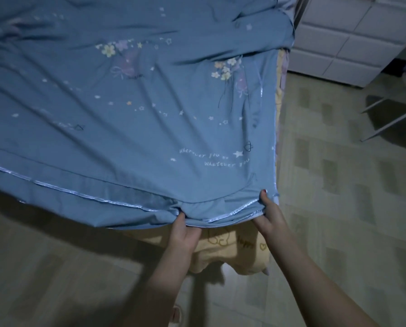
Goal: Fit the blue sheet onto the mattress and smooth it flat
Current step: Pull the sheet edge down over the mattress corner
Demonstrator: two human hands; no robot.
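The blue sheet (131,109), printed with flowers, stars and white script, lies spread over the mattress with long creases across it. Its shiny piped hem runs along the near edge. My left hand (185,234) grips the hem at the near corner, thumb on top and fingers tucked under the fabric. My right hand (271,214) pinches the same corner further right, thumb on the cloth. Under the corner a yellow printed cover (230,246) hangs out below the sheet. The mattress itself is hidden; a yellow strip (278,95) of its side shows along the right edge.
Pale patterned floor tiles (338,208) surround the bed. A white padded panel (343,38) stands at the far right. Metal chair legs (385,119) stand on the floor at the right. A slipper (176,315) shows at the bottom.
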